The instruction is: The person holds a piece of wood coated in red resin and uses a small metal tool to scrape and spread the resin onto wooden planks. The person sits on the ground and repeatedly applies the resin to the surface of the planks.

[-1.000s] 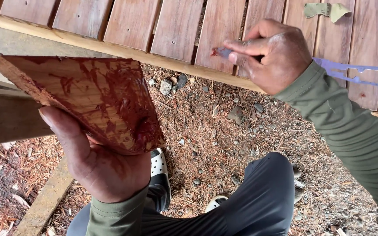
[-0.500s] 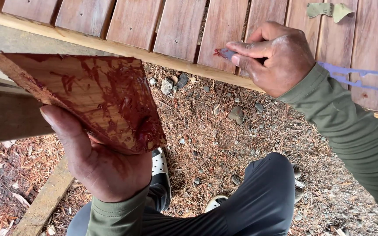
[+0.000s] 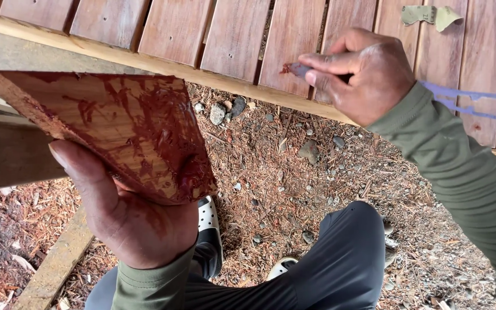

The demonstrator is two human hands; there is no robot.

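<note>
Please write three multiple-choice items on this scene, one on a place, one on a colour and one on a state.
1. Where is the right hand?
A. Over the wooden deck boards
B. Down on the gravel
C. On the person's knee

2. What colour is the smeared filler on the wood scrap?
A. Bright blue
B. Dark red-brown
C. White

3. How is the wood scrap carried?
A. It lies flat on the ground
B. It leans against a post
C. It rests tilted on the left hand, thumb along its lower edge

Answers:
1 A, the hand sits above the boards, pinching a small red-tipped tool.
2 B, the smears are dark red-brown on paler wood.
3 C, the palm is under it and it is clear of the ground.
</note>
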